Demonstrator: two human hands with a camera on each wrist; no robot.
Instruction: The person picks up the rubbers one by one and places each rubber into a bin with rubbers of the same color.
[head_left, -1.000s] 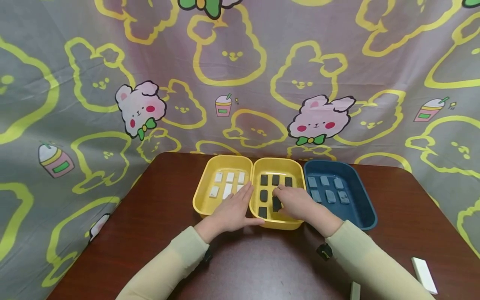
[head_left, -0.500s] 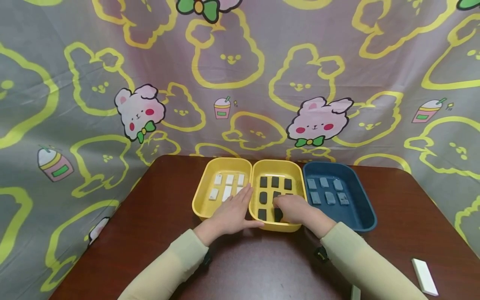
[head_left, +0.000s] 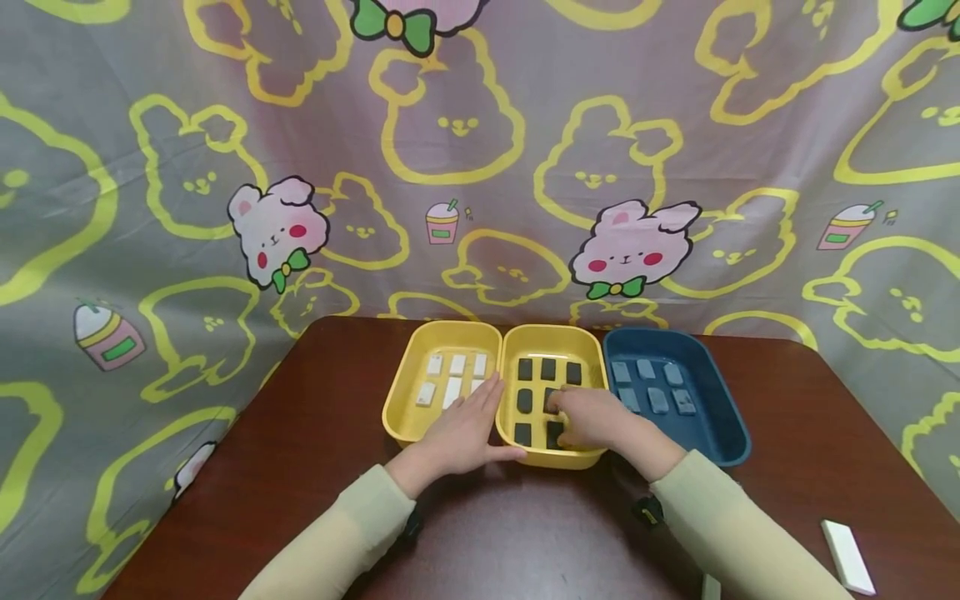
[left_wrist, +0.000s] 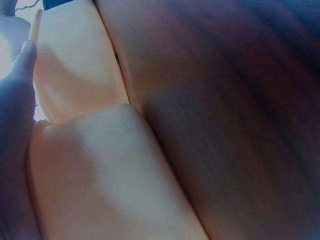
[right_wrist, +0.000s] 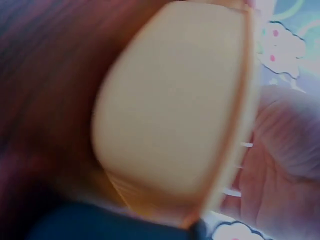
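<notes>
My left hand [head_left: 462, 429] lies with straight fingers across the near right part of the left yellow bin [head_left: 397, 408], fingertips at the rim it shares with the middle yellow bin [head_left: 517, 333]. Its thumb reaches along the middle bin's front rim. My right hand [head_left: 596, 417] reaches into the middle bin from the right, fingers loosely bent. Its fingertips are beside a dark block [head_left: 554, 434] in the front row and a dark block [head_left: 551, 400] behind it. Several dark blocks stand there in rows. White blocks [head_left: 453, 392] sit in the left bin, partly hidden by my left hand.
A blue bin [head_left: 731, 417] with several grey-blue blocks [head_left: 657, 401] stands against the middle bin's right side. A long white block [head_left: 848, 557] lies at the table's right. Another pale block [head_left: 711, 587] shows beside my right sleeve. A patterned curtain [head_left: 480, 150] hangs behind the table.
My right hand has lowered the dark block into the front row of the middle bin and drawn back slightly to the right. My left hand has stayed at the rim.
</notes>
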